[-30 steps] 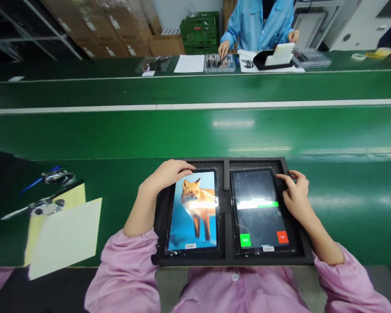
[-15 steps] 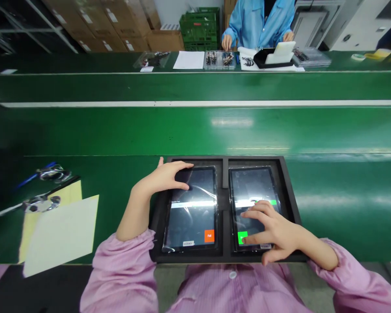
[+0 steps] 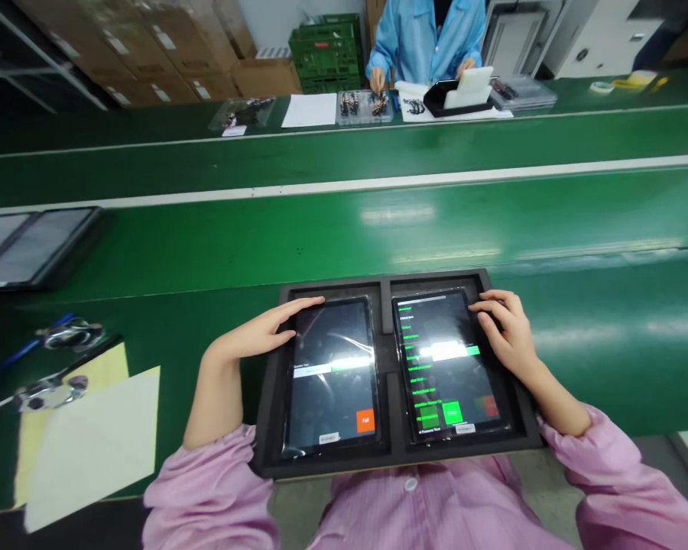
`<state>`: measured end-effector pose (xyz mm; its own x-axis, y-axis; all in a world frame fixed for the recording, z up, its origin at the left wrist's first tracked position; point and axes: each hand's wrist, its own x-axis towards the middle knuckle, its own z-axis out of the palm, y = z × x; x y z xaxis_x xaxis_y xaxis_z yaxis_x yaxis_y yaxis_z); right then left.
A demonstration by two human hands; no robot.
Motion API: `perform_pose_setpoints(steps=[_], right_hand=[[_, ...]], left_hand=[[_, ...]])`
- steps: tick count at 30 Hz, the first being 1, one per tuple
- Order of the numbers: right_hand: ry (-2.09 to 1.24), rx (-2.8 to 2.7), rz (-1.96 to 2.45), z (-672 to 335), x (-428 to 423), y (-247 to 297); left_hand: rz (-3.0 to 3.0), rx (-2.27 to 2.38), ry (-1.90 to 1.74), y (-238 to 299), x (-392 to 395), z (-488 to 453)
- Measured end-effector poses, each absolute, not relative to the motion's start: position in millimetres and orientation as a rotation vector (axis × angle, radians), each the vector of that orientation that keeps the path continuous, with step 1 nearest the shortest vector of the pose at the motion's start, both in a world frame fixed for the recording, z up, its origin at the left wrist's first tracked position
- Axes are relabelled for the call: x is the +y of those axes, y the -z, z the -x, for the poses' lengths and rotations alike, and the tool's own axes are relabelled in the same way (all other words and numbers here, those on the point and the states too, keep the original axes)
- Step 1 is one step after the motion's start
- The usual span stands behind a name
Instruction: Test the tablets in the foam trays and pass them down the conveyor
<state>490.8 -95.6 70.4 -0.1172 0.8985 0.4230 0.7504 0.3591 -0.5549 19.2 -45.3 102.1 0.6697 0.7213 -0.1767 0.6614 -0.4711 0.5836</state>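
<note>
Two tablets lie face up side by side in a black foam tray [image 3: 385, 359] at the front edge of the green bench. The left tablet [image 3: 332, 397] shows a dark screen with an orange "Fail" square. Green text lines and a bright green square fill the right tablet [image 3: 452, 374]. My left hand [image 3: 267, 327] rests at the left tablet's upper left edge, fingers stretched and thumb apart. At the right tablet's upper right edge is my right hand [image 3: 507, 332], its fingers loosely bent and apart, holding nothing.
Yellowish paper sheets [image 3: 100, 435] lie at left with cables and a blue pen near them. Another black tray with tablets [image 3: 34, 241] sits on the belt at far left. Across the belt a person in blue [image 3: 430, 46] handles parts in a clear box [image 3: 364, 107].
My right hand has moved from the lower screen of the right tablet up to its right edge. That screen now shows a green list. The view has tilted, revealing another tray at left.
</note>
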Motion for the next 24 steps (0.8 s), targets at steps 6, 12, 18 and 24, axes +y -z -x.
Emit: perform_pose_setpoints(steps=[6, 12, 18, 24], right_hand=[[-0.111, -1.888, 1.603, -487.6, -90.4, -58.9], [-0.093, -2.081, 1.519, -484.7, -90.4, -62.0], [-0.094, -2.637, 0.991, -453.4, -115.5, -87.3], [0.094, -2.133, 1.711, -470.9, -103.2, -66.6]], left_hand=[[-2.307, 1.392, 0.012, -101.7, -48.8, -51.1], [-2.512, 1.515, 0.007, -97.3, -54.7, -127.6], [-2.621, 1.385, -0.105, -90.5, -52.7, -145.4], [-2.64, 1.31, -0.105, -93.0, -54.1, -138.9]])
